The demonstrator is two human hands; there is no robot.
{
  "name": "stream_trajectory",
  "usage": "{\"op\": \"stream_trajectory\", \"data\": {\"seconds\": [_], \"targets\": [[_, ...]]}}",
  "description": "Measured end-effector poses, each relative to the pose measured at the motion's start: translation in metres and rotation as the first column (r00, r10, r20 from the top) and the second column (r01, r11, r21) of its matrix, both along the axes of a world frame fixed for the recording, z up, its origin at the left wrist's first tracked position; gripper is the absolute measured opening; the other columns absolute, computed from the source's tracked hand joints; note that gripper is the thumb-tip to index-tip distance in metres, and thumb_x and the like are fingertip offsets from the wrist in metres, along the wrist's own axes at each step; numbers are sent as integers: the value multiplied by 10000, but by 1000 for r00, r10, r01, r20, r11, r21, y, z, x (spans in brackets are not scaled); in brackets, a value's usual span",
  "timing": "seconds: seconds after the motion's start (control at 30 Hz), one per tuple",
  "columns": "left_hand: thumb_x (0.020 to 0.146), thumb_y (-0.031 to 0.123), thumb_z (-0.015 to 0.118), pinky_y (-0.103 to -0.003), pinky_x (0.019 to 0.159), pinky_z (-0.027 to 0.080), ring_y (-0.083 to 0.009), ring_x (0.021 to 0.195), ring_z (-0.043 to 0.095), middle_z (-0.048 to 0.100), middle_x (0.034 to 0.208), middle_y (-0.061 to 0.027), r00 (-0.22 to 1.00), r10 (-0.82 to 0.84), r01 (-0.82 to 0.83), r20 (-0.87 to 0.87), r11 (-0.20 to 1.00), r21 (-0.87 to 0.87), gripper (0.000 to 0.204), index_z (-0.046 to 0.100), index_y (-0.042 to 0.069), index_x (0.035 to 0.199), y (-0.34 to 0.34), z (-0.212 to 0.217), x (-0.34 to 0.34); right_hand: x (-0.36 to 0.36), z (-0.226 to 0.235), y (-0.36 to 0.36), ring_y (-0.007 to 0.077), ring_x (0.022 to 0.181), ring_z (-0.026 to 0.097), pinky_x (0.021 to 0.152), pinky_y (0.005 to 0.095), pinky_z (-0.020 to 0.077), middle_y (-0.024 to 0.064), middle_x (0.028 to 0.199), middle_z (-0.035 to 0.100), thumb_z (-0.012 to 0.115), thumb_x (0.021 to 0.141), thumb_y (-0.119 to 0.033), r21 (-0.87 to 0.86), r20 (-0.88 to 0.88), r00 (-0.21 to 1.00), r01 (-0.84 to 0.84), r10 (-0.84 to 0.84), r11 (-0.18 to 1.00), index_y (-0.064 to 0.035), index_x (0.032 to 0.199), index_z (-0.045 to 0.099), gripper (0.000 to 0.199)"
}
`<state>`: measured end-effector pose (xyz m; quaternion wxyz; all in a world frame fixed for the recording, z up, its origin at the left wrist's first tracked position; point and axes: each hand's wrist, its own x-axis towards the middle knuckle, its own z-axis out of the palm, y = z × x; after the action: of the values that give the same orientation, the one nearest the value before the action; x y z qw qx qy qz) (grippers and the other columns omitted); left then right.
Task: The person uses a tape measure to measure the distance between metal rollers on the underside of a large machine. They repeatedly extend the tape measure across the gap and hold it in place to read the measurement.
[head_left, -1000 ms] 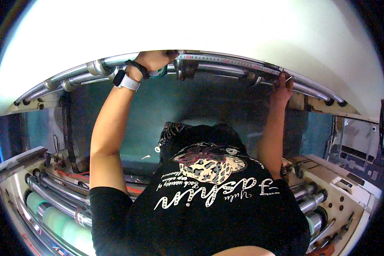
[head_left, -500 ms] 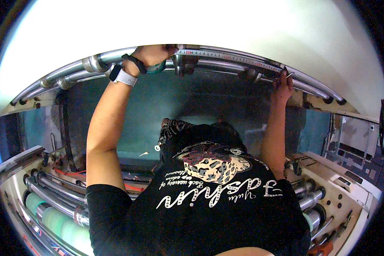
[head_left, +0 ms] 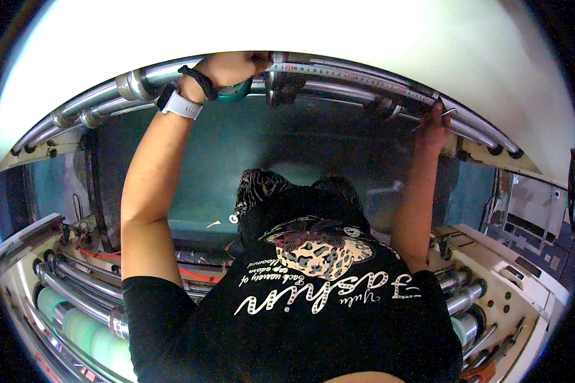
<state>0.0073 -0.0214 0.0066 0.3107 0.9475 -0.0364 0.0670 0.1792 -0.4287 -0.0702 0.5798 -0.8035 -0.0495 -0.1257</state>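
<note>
A yellowish-white tape measure (head_left: 351, 75) is drawn out along a shiny metal shaft at the top. My left hand (head_left: 231, 69) is closed at its left end, beside a metal collar (head_left: 276, 86); a rounded teal case (head_left: 235, 93) shows beneath the palm. A pale watch and a black band sit on that wrist. At the tape's other end, my right hand (head_left: 436, 125) is raised to the shaft, fingers pinched together. A thin silvery piece (head_left: 450, 112) sticks out by its fingertips; its kind is unclear.
A second metal shaft (head_left: 338, 90) runs parallel below, with collars on it. A large white surface (head_left: 287, 25) spans the top. Machine rollers (head_left: 86, 300) and a greenish roll (head_left: 96, 338) lie at lower left, pale machine frames at both sides, and orange cable (head_left: 102, 253) at left.
My right hand has moved slightly right along the shaft. The shafts and my left hand appear a little higher in view. The tape measure remains stretched between both hands.
</note>
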Motion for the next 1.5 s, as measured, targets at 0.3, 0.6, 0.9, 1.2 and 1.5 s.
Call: {"op": "stream_trajectory", "data": {"seconds": [0.3,0.6,0.9,1.2,1.5], "targets": [[767,170,556,-309,591,436,-183,602,551,576,644,-108,985,-10,-24,-172,980,-196,171,601,12,815,5,-4,7,-15,25,28,173,738,559,579,273,468,87,883,586,564,819,-155,564,-109,992,12,60,825,1,969,566,216],[762,171,542,-316,601,434,-183,619,549,577,648,-98,987,-77,57,-142,988,-142,168,603,21,803,10,-5,10,-21,35,31,68,542,385,452,211,300,-28,667,479,583,800,-114,555,-185,980,47,68,831,-44,948,558,166],[769,186,541,-315,613,429,-177,623,538,575,661,-94,986,-62,33,-157,983,-179,182,597,22,825,10,-8,10,-17,27,28,87,563,439,465,212,342,-3,725,542,624,772,-197,504,-126,991,27,43,863,-46,897,585,200],[771,161,545,-304,614,419,-165,630,523,556,649,-84,980,-105,78,-168,984,-161,153,588,18,808,11,-7,11,-18,28,32,41,520,381,431,183,276,-35,677,513,585,802,-121,566,-137,989,29,59,824,-56,894,578,113],[769,158,545,-312,601,422,-168,622,527,550,634,-79,983,-79,36,-167,968,-248,153,588,13,797,10,-8,6,-21,24,33,75,628,468,494,206,343,-3,780,556,591,801,-166,587,-114,991,4,78,810,-53,932,570,174]]}}
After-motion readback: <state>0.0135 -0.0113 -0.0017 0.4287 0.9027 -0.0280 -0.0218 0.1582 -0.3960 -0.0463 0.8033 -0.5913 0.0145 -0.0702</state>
